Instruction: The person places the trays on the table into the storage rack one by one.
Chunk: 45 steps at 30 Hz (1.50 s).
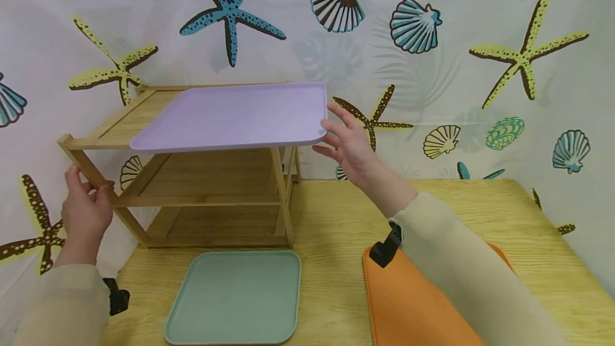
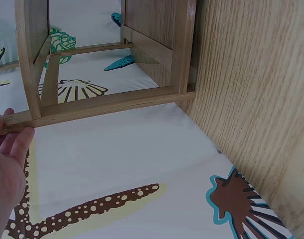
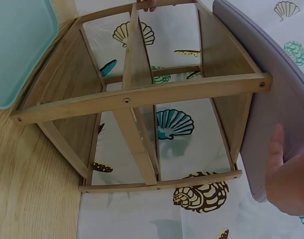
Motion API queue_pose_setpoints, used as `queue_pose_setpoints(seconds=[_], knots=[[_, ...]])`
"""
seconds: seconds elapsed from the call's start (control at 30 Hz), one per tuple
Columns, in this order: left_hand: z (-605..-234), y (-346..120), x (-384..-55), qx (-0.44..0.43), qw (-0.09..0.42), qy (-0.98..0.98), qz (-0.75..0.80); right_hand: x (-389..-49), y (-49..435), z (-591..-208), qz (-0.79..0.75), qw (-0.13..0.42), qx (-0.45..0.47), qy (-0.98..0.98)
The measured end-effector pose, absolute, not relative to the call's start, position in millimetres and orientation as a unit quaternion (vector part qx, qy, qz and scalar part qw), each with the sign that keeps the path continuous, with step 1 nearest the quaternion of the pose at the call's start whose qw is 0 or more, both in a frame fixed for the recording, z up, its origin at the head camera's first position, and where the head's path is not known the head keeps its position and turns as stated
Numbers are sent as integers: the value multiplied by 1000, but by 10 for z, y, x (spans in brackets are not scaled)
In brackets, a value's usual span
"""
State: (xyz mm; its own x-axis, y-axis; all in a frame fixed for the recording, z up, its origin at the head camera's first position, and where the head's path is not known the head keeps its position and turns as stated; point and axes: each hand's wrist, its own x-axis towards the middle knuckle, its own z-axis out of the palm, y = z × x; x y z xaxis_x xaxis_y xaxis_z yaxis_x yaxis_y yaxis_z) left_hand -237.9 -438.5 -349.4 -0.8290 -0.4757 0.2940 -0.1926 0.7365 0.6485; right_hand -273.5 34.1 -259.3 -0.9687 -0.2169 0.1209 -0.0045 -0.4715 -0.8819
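A lavender tray (image 1: 240,113) lies over the top level of a three-tier wooden shelf (image 1: 206,200), its right end reaching past the shelf's side. At that right end is my right hand (image 1: 353,148), fingers spread and extended, fingertips at the tray's edge. The right wrist view shows one finger along the underside of the tray (image 3: 286,112). My left hand (image 1: 88,204) grips the front left post of the shelf at about mid height. Its fingers and thumb bend round the wood in the left wrist view, where the hand (image 2: 10,159) is partly cut off.
A pale green tray (image 1: 235,298) lies on the wooden table (image 1: 331,218) in front of the shelf. To the right is an orange tray (image 1: 408,298), partly covered by my right sleeve. A cloth printed with starfish and shells (image 1: 298,52) hangs behind and at the sides.
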Motion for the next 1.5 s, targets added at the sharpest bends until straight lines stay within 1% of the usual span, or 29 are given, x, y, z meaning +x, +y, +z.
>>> queue_pose_setpoints(seconds=[0.27,0.37,0.53,0.77,0.87,1.17,1.37,1.5], knots=[[-3480,-4360,-2361,188,223,-902,-318,-2828,78,-2642,-801,41,-126,584],[-3484,-4356,-2356,187,230,-903,-311,-2846,38,-2642,-788,39,-138,598],[-3487,-4344,-2366,192,232,-904,-302,-2841,92,-2660,-754,31,-166,634],[-3483,-4359,-2355,189,240,-905,-297,-2751,213,-2670,-694,5,-249,675],[-3474,-4365,-2342,192,240,-904,-296,-2709,224,-2654,-665,-4,-270,697],[-3489,-4376,-2350,198,227,-903,-306,-2736,144,-2640,-601,-63,-287,743],[-3470,-4351,-2364,205,210,-903,-316,-2739,14,-2644,-587,-64,-283,756],[-3461,-4321,-2370,204,213,-901,-317,-2742,-100,-2631,-575,-65,-277,767]])
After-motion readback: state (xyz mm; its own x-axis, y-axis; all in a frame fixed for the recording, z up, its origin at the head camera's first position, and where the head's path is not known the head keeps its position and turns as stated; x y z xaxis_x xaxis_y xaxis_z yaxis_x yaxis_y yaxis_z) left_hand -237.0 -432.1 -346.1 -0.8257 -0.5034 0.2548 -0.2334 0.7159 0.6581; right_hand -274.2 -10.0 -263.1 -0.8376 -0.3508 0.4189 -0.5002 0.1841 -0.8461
